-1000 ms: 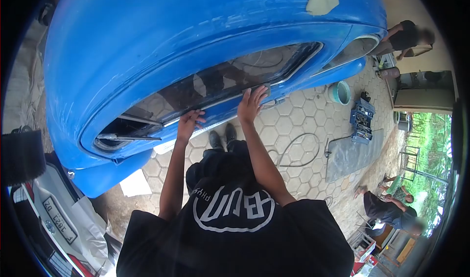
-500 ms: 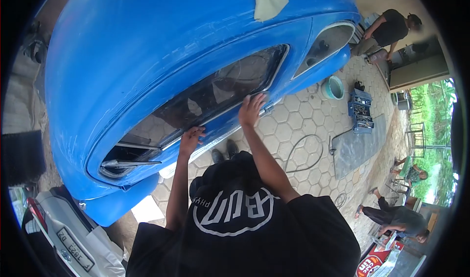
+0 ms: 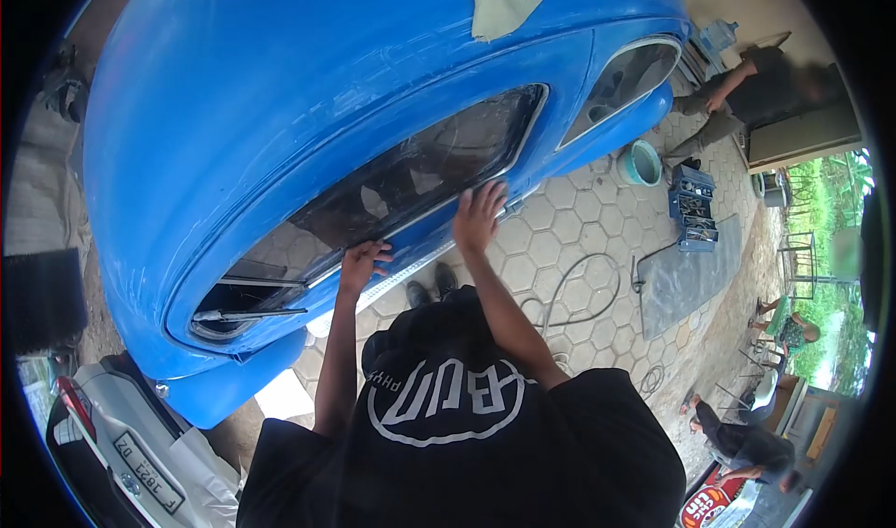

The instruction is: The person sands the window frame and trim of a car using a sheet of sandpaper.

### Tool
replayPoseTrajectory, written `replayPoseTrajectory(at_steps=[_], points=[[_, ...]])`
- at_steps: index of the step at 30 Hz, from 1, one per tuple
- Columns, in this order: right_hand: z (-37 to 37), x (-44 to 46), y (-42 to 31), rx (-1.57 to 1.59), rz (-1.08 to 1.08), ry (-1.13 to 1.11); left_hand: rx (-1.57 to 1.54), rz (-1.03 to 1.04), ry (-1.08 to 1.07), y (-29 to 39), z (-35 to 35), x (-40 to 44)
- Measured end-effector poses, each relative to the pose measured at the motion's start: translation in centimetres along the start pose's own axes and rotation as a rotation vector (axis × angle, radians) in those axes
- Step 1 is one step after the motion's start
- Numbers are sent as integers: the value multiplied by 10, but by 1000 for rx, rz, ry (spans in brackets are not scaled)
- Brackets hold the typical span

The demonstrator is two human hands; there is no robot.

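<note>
A blue rounded car fills the upper left, with its door window in front of me. At the window's lower edge rests my left hand, its fingers loosely bent and apart, holding nothing visible. Farther right along the same window sill, my right hand lies with fingers spread on the edge trim, also holding nothing. Near the window's left end, a small vent pane frame is swung outward. A pale cloth lies on the roof. What my left fingertips touch is partly hidden.
On the paving stand a teal bucket and an open blue toolbox beside a grey mat. A hose loops nearby. A co-worker stands at upper right; another person is at lower right. A white car sits lower left.
The co-worker at upper right has stepped toward the toolbox and bucket, legs now apart. The person at lower right has shifted slightly. My hands stay at the window edge almost unmoved.
</note>
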State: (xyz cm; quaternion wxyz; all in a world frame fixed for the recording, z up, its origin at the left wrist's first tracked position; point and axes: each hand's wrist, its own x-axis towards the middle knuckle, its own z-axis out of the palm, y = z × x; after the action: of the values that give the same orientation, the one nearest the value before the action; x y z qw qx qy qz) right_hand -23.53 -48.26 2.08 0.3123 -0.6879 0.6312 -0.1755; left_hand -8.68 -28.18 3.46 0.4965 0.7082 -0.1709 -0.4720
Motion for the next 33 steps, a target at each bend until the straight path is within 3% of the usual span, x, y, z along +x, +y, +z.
replayPoseTrajectory(at_steps=[2, 6, 13, 16, 19, 28, 31, 33], points=[[-8, 6, 4, 24, -18, 39, -8, -3, 8, 0, 0, 0], [1, -31, 5, -35, -69, -126, 48, -90, 0, 1, -1, -1], [-4, -4, 18, -12, -101, -1, 36, -115, 32, 3, -1, -2], [-7, -23, 14, -92, -63, -98, 28, -121, 35, 5, 1, -3], [-19, -1, 13, -66, 11, -33, 13, -98, 49, 0, 0, 0], [-20, -1, 24, 143, -59, -55, -51, -22, 70, -7, 3, 2], [-23, -2, 28, 380, -139, -58, -38, -47, 70, -1, 4, -1], [-35, -2, 16, 405, -13, -64, -34, -64, 68, -2, 3, -1]])
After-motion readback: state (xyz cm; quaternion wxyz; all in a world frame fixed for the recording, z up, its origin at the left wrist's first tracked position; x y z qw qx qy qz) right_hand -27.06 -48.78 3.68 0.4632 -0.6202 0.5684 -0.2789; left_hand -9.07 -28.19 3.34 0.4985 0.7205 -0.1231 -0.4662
